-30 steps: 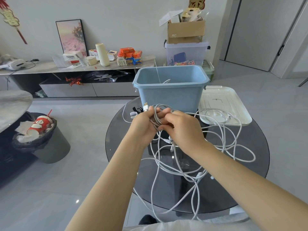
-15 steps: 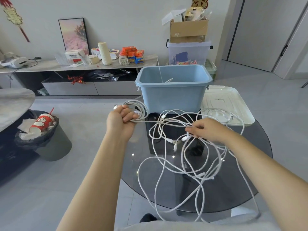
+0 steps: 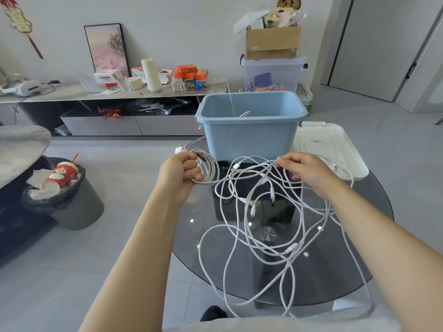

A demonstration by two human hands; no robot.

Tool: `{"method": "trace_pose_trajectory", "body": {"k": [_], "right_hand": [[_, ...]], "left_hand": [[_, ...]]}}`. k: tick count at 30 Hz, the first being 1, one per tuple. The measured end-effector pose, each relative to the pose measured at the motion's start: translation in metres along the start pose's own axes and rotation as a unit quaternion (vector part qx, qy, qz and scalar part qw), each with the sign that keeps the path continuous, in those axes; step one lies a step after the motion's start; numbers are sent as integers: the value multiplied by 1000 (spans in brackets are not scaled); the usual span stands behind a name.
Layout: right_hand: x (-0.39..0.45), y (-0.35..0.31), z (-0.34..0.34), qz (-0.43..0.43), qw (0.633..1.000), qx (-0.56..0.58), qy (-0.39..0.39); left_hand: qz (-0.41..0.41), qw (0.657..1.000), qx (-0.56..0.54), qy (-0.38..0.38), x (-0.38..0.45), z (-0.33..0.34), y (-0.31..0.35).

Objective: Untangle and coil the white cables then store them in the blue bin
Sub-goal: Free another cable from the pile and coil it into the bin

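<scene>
two hands in a knot of white cable

two bare hands are raised over the round dark glass table (image 3: 374, 259), each with a grasp on the tangle of thin white charging cables (image 3: 263, 236). the left hand (image 3: 182, 173) is clenched around a small coil of white cable (image 3: 208, 168), with a white plug poking out above the knuckles. the right hand (image 3: 304, 171) pinches several strands between thumb and fingertips, just in front of the bin. between the hands the strands stretch across; below them the loose loops sag, lie on the glass and spill over its near edge toward the person's lap. several plug ends dangle in the middle of the tangle.

the light blue plastic bin (image 3: 249, 137) stands open on the far side of the table, directly behind the hands, with a bit of white cable showing inside it. just to its right lies a white plastic lid (image 3: 335, 149), flat on the glass.
</scene>
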State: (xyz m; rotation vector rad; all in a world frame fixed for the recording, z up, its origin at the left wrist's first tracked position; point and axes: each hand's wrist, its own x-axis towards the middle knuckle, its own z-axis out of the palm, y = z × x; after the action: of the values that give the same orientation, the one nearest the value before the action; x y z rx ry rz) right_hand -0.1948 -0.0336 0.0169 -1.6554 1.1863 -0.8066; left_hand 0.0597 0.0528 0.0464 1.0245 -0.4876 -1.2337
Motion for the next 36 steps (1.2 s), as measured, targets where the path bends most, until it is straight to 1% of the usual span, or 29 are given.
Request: {"method": "trace_pose_trajectory", "body": {"k": [2, 4, 6, 8, 11, 14, 17, 19, 21, 23, 26, 27, 30, 31, 32, 33, 34, 36], "right_hand": [[1, -2, 0, -20, 999, -30, 36], [1, -8, 4, -55, 994, -65, 66], [0, -16, 11, -97, 980, -138, 103], [-2, -25, 19, -115, 965, -182, 151], [-9, -38, 30, -103, 954, -169, 225], [-18, -50, 47, -98, 949, -160, 252], [-33, -60, 68, -124, 954, -139, 233], [-43, -65, 78, -162, 962, -111, 191], [-51, -66, 85, -198, 966, -84, 143], [-53, -61, 85, -227, 963, -83, 120], [-54, -50, 83, -266, 948, -133, 111], [-55, -46, 82, -284, 938, -165, 111], [-57, -38, 83, -345, 889, -267, 140], [-57, -38, 83, -354, 879, -282, 146], [-58, -39, 83, -355, 879, -285, 140], [-61, -41, 82, -344, 889, -275, 123], [-64, -44, 81, -318, 909, -252, 95], [-65, -49, 73, -232, 951, -205, 3]], "left_hand": [[-1, 998, 57, -18, -4, 4, 0], [0, 994, 109, -20, -8, 10, -1], [6, 988, 154, -21, -11, 15, -3], [4, 979, 202, -34, -12, 19, -8], [-1, 965, 254, -65, -14, 24, -21], [5, 960, 263, -96, -17, 32, -30], [-9, 962, 245, -117, -21, 42, -35], [-8, 973, 211, -97, -18, 45, -37], [-22, 988, 139, -70, -15, 45, -36], [-52, 995, 43, -69, -16, 43, -33], [-85, 991, -50, -90, -20, 42, -27], [-87, 990, -67, -88, -20, 42, -26], [-84, 989, -102, -71, -18, 42, -27], [-76, 988, -119, -64, -16, 42, -28], [-67, 985, -146, -54, -14, 41, -28], [-61, 982, -174, -48, -11, 40, -28], [-57, 978, -196, -48, -8, 38, -27], [-58, 973, -216, -54, -2, 33, -22]]}}
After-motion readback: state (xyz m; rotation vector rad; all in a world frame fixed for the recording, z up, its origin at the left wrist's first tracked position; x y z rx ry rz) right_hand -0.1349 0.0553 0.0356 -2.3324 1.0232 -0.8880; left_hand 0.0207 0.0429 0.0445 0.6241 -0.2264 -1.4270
